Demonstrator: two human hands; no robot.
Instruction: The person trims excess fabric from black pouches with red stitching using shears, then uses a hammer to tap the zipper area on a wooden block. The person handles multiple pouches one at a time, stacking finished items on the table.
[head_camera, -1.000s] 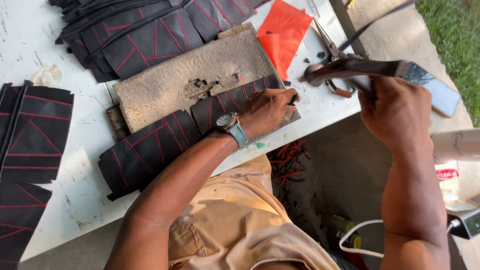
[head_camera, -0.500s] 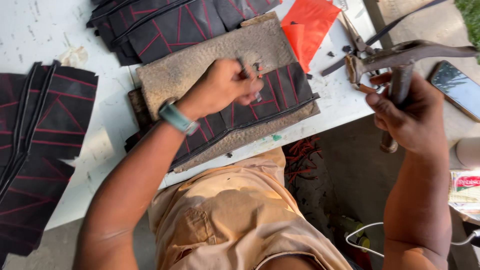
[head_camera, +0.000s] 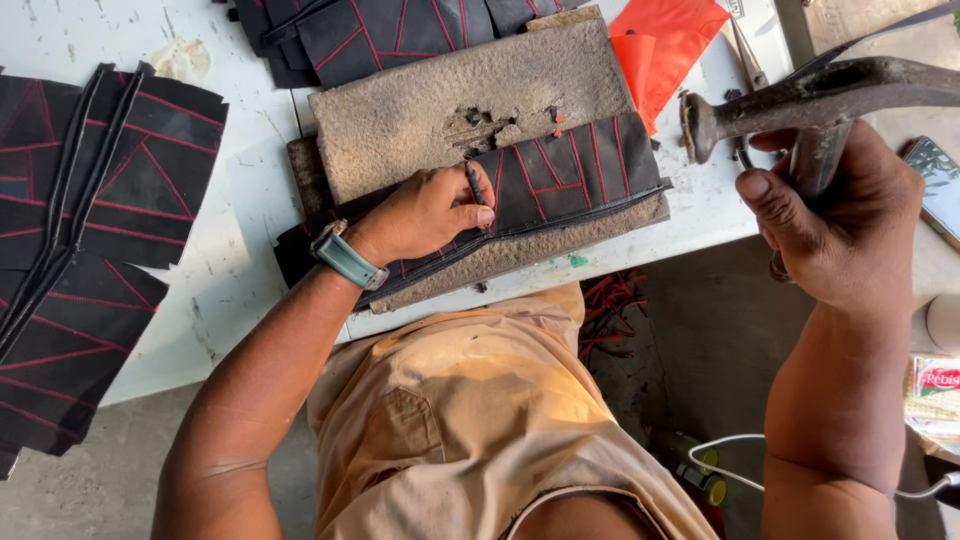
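left hand (head_camera: 425, 215) fingers clamped on punch (head_camera: 474, 182) | right hand (head_camera: 835, 225) fingers gripping hammer (head_camera: 800, 100) | orange sheet (head_camera: 665, 50) top right

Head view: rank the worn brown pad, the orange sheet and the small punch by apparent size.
1. worn brown pad
2. orange sheet, partly cut off by the frame edge
3. small punch, mostly hidden in the left hand
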